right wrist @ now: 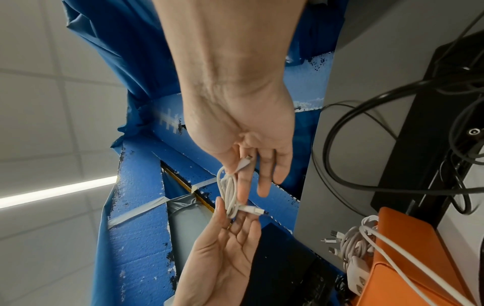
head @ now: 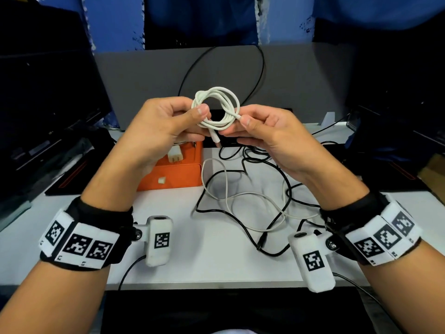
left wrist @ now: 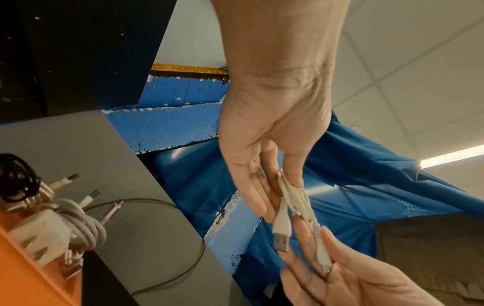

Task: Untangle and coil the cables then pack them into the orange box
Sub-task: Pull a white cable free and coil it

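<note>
A white cable (head: 216,107), wound into a small coil, hangs in the air above the table. My left hand (head: 197,121) pinches the coil's left side between thumb and fingers. My right hand (head: 238,127) pinches its right side at a small plug end. In the left wrist view the coil (left wrist: 296,198) shows a USB plug (left wrist: 281,238) hanging free below the left hand (left wrist: 277,190). The orange box (head: 175,174) stands under my left hand, with a white charger (head: 175,154) and coiled cables (left wrist: 83,223) inside.
A loose white cable (head: 226,189) and a tangled black cable (head: 265,213) lie on the white table (head: 216,261) right of the box. A grey partition (head: 144,73) stands behind. Dark monitors flank both sides.
</note>
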`<state>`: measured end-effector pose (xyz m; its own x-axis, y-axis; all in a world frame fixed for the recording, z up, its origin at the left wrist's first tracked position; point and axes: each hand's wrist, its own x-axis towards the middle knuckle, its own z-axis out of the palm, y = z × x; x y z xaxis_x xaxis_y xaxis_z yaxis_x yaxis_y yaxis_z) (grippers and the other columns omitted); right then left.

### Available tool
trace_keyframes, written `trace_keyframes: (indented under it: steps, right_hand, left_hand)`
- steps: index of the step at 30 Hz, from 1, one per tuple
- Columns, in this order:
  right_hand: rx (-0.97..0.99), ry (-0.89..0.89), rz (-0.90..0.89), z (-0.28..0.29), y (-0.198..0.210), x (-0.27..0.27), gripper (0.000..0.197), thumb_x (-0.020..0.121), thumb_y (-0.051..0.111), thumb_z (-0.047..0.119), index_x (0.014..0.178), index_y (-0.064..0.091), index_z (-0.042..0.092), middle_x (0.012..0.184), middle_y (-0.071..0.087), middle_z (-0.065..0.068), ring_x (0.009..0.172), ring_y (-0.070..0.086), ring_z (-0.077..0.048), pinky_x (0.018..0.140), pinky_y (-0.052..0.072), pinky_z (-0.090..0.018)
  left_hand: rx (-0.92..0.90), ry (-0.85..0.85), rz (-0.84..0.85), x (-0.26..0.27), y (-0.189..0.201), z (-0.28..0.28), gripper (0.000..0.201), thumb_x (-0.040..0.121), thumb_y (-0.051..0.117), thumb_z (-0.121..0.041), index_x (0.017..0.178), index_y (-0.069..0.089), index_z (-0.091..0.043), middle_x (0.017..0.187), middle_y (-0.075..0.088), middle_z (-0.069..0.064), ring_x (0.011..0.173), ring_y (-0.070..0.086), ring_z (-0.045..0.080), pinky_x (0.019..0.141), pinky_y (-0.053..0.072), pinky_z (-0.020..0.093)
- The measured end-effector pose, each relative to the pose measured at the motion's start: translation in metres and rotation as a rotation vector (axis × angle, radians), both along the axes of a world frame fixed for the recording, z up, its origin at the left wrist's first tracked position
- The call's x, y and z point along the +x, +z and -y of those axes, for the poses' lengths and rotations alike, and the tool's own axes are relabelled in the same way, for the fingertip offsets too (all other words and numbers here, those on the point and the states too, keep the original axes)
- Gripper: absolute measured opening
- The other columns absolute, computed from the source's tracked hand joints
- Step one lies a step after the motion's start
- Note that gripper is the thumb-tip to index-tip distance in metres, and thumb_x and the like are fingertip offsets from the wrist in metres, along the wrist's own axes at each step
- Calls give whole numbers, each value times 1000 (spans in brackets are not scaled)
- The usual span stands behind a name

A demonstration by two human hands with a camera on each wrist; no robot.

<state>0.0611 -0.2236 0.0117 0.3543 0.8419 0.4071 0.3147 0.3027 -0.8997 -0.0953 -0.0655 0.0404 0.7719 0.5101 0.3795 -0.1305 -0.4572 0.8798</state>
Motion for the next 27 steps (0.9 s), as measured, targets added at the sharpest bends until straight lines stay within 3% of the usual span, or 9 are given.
trace_keyframes:
  steps: [3,6,9,12,15,17,22,24,27]
  right_hand:
    - [-19,79,-116,1,2,-5,24,111,45,19,120,66,11,114,77,-12,108,75,-27,95,59,-35]
    - [-75,125,-145,4,4,-7,27,110,45,25,125,65,13,115,77,-11,103,76,-30,91,59,-35]
    - [-204,81,67,9,5,0,27,109,49,29,126,66,17,114,77,-5,101,77,-25,95,59,-36]
    - [-433,5,455,14,1,15,28,105,55,35,125,69,20,109,77,2,96,76,-14,98,58,-39]
    - [-687,-51,706,15,-4,28,28,102,56,50,122,69,34,104,76,11,93,72,-4,95,57,-41]
    - [-715,-94,699,16,-2,32,27,102,57,50,120,69,35,101,76,11,89,73,-3,89,58,-36]
    - [-764,-224,703,19,-1,44,25,99,58,54,115,66,37,81,76,7,64,68,-11,65,52,-32]
    - [-813,-309,738,19,-3,51,34,97,59,59,126,62,41,77,72,6,67,66,-10,65,46,-30]
    - [-834,-364,757,19,-6,56,50,94,61,62,138,54,39,85,68,12,74,68,-7,70,47,-31]
  left_hand:
    - [-67,-57,21,-1,1,-2,23,95,65,-31,100,74,-10,92,78,10,86,77,24,75,62,27]
    - [-102,-47,37,-3,2,-13,26,93,66,-32,103,74,-9,89,78,10,79,76,21,71,61,25]
    - [-82,79,27,-8,3,-38,23,96,66,-26,106,75,-7,83,78,8,72,76,17,70,62,21]
    - [-105,216,-69,-16,-5,-78,19,96,68,-21,105,74,-5,81,78,10,65,75,13,66,62,19]
    - [-205,315,-191,-22,-21,-115,22,93,71,-17,108,70,0,76,77,12,60,75,16,57,60,20]
    - [-245,358,-242,-22,-34,-131,25,94,71,-12,113,67,4,76,76,12,56,74,18,54,60,21]
    - [-261,507,-326,-14,-63,-156,26,93,71,-5,116,66,6,103,70,26,46,70,20,46,58,23]
    - [-235,593,-348,-12,-67,-162,25,93,72,-7,116,68,3,106,70,24,42,68,18,42,56,23]
    - [-129,659,-399,-15,-68,-168,25,96,72,-18,114,69,-2,101,72,20,47,68,18,38,53,21]
